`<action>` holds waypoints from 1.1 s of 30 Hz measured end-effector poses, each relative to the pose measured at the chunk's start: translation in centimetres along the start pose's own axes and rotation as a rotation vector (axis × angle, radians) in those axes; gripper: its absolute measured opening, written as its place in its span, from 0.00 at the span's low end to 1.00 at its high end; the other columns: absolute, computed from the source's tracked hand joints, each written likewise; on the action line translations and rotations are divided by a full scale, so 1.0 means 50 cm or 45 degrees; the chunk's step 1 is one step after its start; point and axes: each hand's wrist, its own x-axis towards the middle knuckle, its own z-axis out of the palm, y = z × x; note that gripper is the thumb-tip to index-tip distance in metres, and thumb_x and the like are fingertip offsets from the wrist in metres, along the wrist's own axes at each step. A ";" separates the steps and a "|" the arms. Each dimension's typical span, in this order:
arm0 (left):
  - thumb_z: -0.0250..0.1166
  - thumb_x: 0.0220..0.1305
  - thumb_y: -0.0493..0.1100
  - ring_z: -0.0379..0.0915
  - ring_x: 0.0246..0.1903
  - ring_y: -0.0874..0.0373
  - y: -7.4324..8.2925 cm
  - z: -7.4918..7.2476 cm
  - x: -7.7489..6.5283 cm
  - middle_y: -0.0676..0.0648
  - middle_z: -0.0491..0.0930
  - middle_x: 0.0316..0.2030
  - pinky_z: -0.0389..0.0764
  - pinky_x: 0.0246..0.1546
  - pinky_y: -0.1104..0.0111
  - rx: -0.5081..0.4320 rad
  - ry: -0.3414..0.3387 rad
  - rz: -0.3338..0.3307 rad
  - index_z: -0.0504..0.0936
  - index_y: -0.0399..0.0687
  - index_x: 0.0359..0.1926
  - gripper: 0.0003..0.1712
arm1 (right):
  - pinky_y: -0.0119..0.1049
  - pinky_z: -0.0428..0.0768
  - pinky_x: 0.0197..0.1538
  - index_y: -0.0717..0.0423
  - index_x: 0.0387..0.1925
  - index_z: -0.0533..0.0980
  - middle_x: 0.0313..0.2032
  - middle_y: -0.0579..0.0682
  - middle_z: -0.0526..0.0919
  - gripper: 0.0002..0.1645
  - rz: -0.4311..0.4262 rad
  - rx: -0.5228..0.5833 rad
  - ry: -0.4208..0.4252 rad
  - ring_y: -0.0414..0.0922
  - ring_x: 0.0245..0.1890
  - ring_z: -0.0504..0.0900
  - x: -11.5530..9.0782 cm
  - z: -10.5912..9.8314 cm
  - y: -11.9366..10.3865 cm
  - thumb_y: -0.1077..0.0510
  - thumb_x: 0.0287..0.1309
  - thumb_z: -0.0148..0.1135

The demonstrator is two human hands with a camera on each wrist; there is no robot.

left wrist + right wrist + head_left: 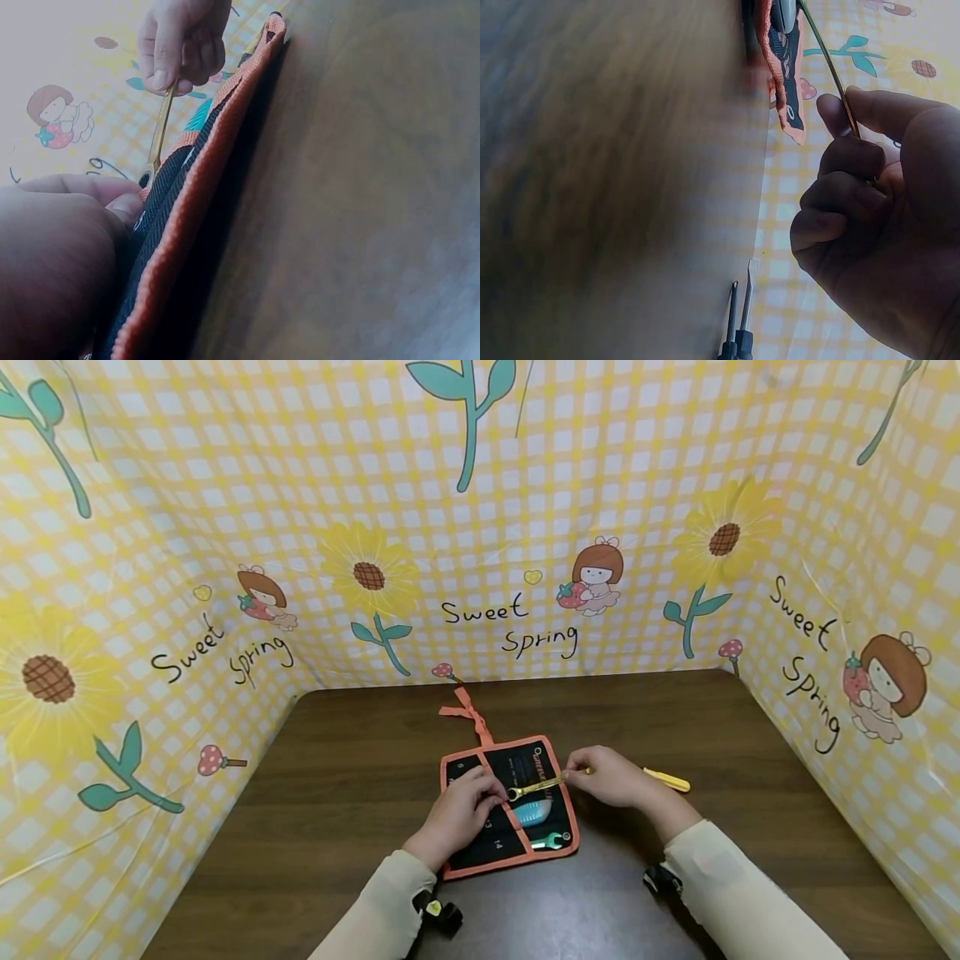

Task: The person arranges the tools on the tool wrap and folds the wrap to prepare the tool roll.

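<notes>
A black tool pouch with orange trim (pixel 572 810) lies unfolded on the table. My left hand (pixel 459 810) rests over its left half, thumb and finger pinching the fabric by the middle orange band. A gold-coloured combination wrench (pixel 538 786) slants across the right half, its ring end beside my left fingertips. The other end of the wrench is in the grip of my right hand (pixel 606 775), partly hidden by the fingers. In the right wrist view the wrench shaft (pixel 829 64) runs between thumb and forefinger. A teal-handled tool (pixel 532 812) and a green wrench (pixel 553 841) sit in the pouch.
A yellow handle (pixel 667 779) lies on the wooden table (pixel 360 727) beyond my right wrist. Two screwdriver shafts (pixel 748 300) show in the right wrist view. Orange ties (pixel 468 714) stretch from the pouch's far edge. Yellow checked cloth (pixel 465 552) walls the back and sides.
</notes>
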 end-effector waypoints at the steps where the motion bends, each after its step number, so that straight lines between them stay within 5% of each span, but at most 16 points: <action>1: 0.67 0.73 0.38 0.76 0.40 0.67 0.000 0.000 0.000 0.63 0.76 0.42 0.81 0.43 0.65 -0.001 -0.001 0.006 0.84 0.67 0.40 0.12 | 0.40 0.73 0.34 0.50 0.33 0.83 0.27 0.42 0.79 0.11 -0.002 -0.001 -0.002 0.42 0.26 0.74 0.001 0.001 0.000 0.56 0.74 0.63; 33: 0.67 0.74 0.39 0.73 0.37 0.67 0.004 -0.002 -0.001 0.63 0.74 0.41 0.79 0.41 0.67 0.054 -0.063 0.129 0.82 0.65 0.39 0.11 | 0.40 0.70 0.36 0.49 0.32 0.81 0.26 0.43 0.74 0.12 0.003 0.035 -0.255 0.42 0.28 0.71 0.023 0.025 -0.007 0.55 0.77 0.60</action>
